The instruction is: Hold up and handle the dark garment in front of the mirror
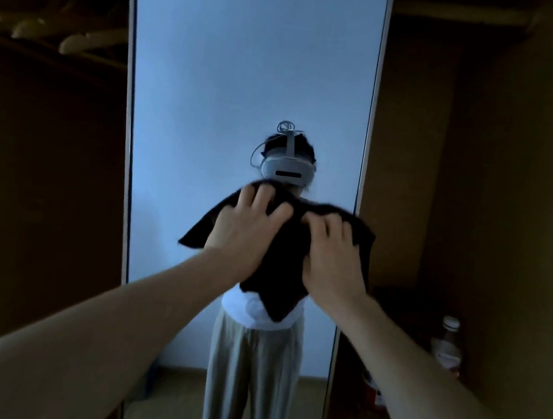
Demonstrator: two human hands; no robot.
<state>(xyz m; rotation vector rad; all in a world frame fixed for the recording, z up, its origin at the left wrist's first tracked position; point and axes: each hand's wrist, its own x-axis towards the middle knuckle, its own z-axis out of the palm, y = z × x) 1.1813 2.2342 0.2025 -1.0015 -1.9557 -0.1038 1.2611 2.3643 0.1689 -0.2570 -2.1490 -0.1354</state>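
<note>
Holding a dark cloth (282, 265) up against the mirror (249, 68), both hands curl fingers into its top edge: left hand (241, 229) bunches the fabric at upper left, right hand (331, 260) pinches it beside. Risk: cloth hangs unsupported below, w/ loose corners; a slack grip lets it slide off the glass. Dim light hides the bottle (447, 346) nearby at right.

Head-worn camera, facing forward (slightly down), close to a mirror (249, 68)
</note>
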